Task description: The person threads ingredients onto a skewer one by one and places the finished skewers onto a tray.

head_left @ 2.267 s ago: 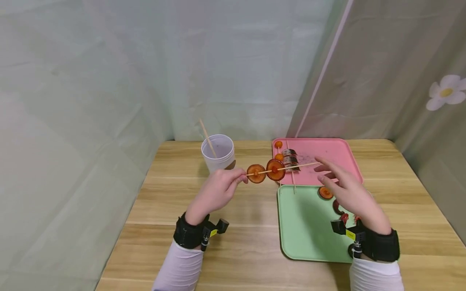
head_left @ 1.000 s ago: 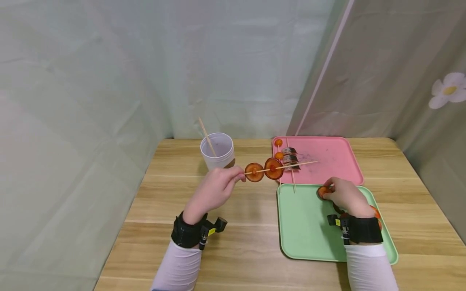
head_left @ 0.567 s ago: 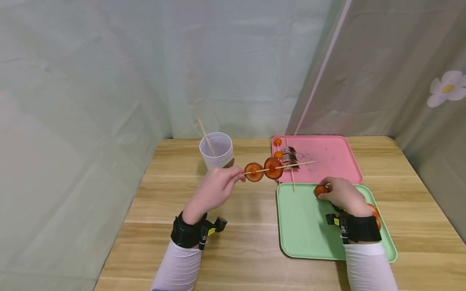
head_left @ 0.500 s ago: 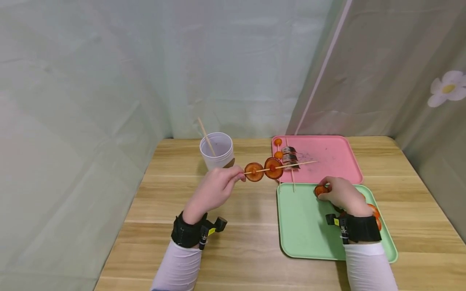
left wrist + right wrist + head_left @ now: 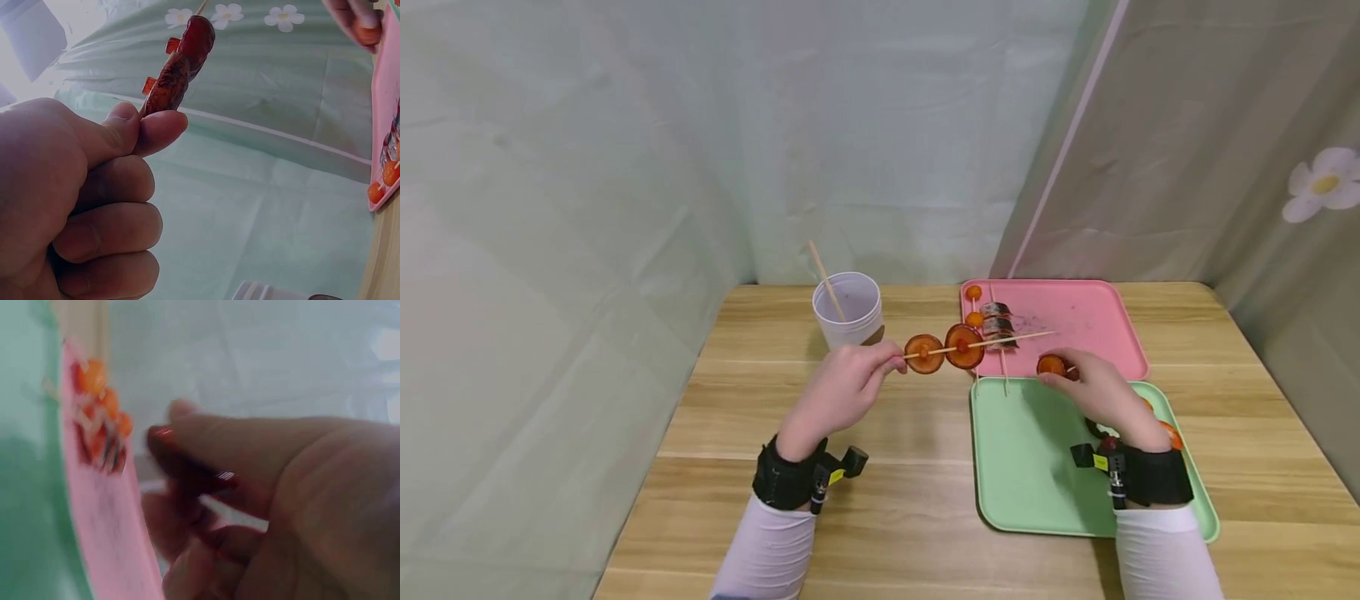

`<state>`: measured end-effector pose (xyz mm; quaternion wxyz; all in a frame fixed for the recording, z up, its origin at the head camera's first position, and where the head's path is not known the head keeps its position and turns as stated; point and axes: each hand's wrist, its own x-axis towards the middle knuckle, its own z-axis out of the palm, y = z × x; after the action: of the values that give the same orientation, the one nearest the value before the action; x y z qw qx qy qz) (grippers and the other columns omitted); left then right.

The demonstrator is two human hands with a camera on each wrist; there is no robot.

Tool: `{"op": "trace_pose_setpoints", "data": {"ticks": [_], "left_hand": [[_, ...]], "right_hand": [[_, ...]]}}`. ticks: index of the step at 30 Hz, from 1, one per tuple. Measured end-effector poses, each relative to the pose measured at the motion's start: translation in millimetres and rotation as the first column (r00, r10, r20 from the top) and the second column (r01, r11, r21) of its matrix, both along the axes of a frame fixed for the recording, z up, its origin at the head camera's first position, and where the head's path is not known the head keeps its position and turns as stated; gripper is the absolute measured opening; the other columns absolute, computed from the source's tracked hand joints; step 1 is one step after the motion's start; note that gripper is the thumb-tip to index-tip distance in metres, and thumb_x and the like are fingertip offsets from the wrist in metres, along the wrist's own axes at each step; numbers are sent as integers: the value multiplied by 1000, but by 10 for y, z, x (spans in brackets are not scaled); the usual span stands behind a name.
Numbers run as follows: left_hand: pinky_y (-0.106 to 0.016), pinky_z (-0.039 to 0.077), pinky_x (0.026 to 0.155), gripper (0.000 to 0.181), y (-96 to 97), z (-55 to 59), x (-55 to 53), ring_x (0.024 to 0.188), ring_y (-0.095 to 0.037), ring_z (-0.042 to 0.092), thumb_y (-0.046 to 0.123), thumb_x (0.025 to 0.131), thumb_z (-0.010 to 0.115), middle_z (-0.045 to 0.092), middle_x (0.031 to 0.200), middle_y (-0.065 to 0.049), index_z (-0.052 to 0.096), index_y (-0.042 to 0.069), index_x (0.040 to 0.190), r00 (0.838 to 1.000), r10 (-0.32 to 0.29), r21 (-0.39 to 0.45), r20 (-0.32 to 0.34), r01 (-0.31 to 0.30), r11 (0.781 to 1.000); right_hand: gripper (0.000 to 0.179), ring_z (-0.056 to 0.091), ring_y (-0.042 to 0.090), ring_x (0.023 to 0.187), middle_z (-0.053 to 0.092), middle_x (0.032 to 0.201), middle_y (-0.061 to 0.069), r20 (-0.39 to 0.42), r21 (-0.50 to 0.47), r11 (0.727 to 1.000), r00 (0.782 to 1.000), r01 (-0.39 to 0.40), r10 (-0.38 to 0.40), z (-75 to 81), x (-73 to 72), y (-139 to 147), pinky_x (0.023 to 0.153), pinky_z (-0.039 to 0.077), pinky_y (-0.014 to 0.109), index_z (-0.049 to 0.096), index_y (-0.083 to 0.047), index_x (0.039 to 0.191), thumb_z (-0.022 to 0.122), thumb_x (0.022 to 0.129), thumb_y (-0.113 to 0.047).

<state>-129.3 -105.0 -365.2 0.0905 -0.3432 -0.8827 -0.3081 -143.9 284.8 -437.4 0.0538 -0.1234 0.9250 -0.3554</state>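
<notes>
We see a wrinkled pale green fabric curtain (image 5: 880,150) rising well beyond the flat green rectangular tray (image 5: 1030,492), and a light-brown wood-grain table (image 5: 895,517) beneath that tray. A smooth pink rectangular tray (image 5: 1082,321) lies just past the green tray's far edge. To the green tray's left, the left hand (image 5: 842,392) pinches a thin pale wooden skewer (image 5: 1030,336) between thumb and index finger, the other three fingers folded inward. At the green tray's far edge, the right hand (image 5: 1108,396) has thumb and fingers closed narrowly on a round orange-brown slice with a dark rim (image 5: 1052,367); we find it blurred in the right wrist view. A white ribbed round cup (image 5: 842,335) stands beyond the green tray's left side. We see a skewer of silvery, black-edged layered pieces (image 5: 997,327) past the green tray's far left corner. Two round brown slices with dark, glossy rims (image 5: 924,354) sit threaded on the held skewer, left of that corner. Small smooth orange balls (image 5: 974,319) lie past it.
</notes>
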Motion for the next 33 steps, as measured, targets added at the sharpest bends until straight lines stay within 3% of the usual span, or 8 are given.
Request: {"op": "trace_pose_setpoints", "data": {"ticks": [4,6,8,11,14,18,24,33], "left_hand": [[-33,56,72,16,0,-2,-3,79,-11,65,5,108,61,77,96,0,75,9,103,1000,3,-2,6,-3,1000],[-33,56,72,16,-2,2,-4,79,-11,65,5,108,61,77,96,0,75,10,103,1000,2,-3,8,-2,1000],[-33,57,72,16,-7,1,-7,79,-11,65,5,108,61,77,96,0,75,9,103,1000,0,-4,8,0,1000],[-33,57,73,17,-12,-2,-13,80,-11,65,5,108,60,77,96,1,75,9,103,1000,-2,-5,4,2,1000],[-34,58,74,16,-13,-3,-21,82,-13,68,4,108,61,77,96,1,75,9,103,1000,-6,-6,-2,6,1000],[-35,59,77,16,0,-5,-26,85,-13,71,4,107,62,77,96,1,76,10,103,1000,-11,-15,-9,11,1000],[-32,57,73,14,61,-16,-11,82,-10,67,7,108,63,76,97,1,75,10,104,999,-30,-29,-11,30,999],[-29,50,66,12,102,-37,-6,70,-10,56,13,107,65,71,88,4,74,12,100,1000,-14,-64,-28,13,998]], "right_hand": [[39,57,28,90,64,104,12,17,-130,991,1000,9,-6,96,29,-80,77,46,37,59,-3,134,55,114,-36],[38,57,25,87,62,102,13,64,-271,962,998,23,-6,138,45,-121,74,45,33,54,-3,133,48,116,-37],[38,55,21,82,59,99,12,118,-436,899,993,52,0,175,56,-161,70,44,28,50,-2,129,45,117,-37],[36,56,13,80,60,99,6,166,-657,748,986,93,24,216,69,-208,68,46,23,52,-5,131,42,118,-37],[38,56,10,80,62,96,0,164,-770,627,986,115,20,257,91,-244,68,48,21,58,-12,134,38,118,-41],[43,51,13,74,58,91,1,136,-833,547,990,89,46,313,115,-289,60,39,25,61,-15,134,29,119,-40],[45,28,26,62,41,77,3,93,-853,520,993,44,68,392,177,-332,58,17,41,62,-15,126,25,119,-38],[45,39,17,64,47,79,1,91,-806,588,996,68,10,485,257,-375,61,21,42,58,-13,128,26,119,-42]]}}
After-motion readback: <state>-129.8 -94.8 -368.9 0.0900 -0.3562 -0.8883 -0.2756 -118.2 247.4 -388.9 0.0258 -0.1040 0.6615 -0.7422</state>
